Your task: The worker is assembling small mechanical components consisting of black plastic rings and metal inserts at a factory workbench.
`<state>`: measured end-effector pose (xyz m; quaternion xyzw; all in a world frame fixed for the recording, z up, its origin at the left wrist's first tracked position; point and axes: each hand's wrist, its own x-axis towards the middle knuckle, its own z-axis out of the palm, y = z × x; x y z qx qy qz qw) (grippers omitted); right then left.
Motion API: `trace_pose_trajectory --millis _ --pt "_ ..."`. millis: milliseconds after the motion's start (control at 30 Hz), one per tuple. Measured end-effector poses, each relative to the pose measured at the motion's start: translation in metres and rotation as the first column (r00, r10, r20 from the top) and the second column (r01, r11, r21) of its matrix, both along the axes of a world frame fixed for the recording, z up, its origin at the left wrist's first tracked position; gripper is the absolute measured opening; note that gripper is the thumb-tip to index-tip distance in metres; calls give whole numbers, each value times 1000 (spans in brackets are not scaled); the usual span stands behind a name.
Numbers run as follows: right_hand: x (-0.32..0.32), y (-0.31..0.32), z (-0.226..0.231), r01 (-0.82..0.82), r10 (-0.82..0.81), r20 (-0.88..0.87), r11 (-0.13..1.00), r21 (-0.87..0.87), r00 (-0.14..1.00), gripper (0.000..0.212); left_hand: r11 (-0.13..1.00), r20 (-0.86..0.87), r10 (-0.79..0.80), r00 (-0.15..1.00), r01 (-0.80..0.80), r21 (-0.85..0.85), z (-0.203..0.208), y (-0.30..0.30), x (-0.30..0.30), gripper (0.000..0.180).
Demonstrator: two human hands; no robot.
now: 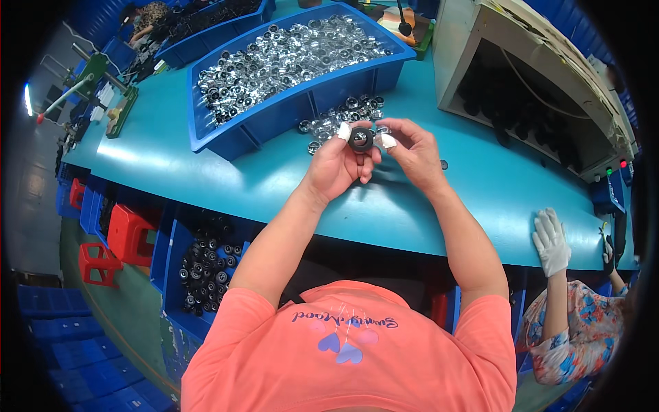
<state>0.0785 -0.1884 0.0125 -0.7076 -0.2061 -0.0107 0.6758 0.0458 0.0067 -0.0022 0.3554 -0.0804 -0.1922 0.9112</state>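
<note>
Above the teal table, my left hand (pixel 336 165) grips a black ring-shaped part (pixel 361 139) between thumb and fingers. Close beside it, my right hand (pixel 414 152) pinches a small clear, shiny piece (pixel 382 130) between thumb and forefinger. White wrapping covers both of my thumb tips. Just beyond my hands lies a loose pile of clear and silver round parts (pixel 326 127). Behind that pile stands a large blue bin (pixel 274 113) heaped with the same sort of clear, silver and dark parts.
A beige box-like machine (pixel 446 69) with dark parts inside stands at the far right. A co-worker's white-gloved hand (pixel 551 244) rests at the right table edge. Below the left edge, a blue crate (pixel 175 312) holds black round parts, near red stools (pixel 127 237). A green hand press (pixel 123 113) stands far left.
</note>
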Motion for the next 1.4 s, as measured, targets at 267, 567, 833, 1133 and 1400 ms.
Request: trace_pose_trajectory --millis 267,567,833,1133,1400 --pt "8 -8 5 -36 64 -232 991 126 970 33 997 9 -21 1000 22 -70 -8 1 1 53" --pt "1 -7 14 -110 172 -272 967 228 947 39 996 55 14 998 -9 -88 -11 1 3 41" --pt "4 -12 10 -123 189 -249 959 257 950 34 987 61 61 996 -51 -152 -10 0 4 41" --pt "2 -11 12 -123 201 -240 945 305 950 28 993 43 65 997 -60 -106 -8 2 1 36" --pt "4 -9 1 -154 198 -136 948 279 971 23 991 15 48 999 -45 -130 -11 2 3 36"
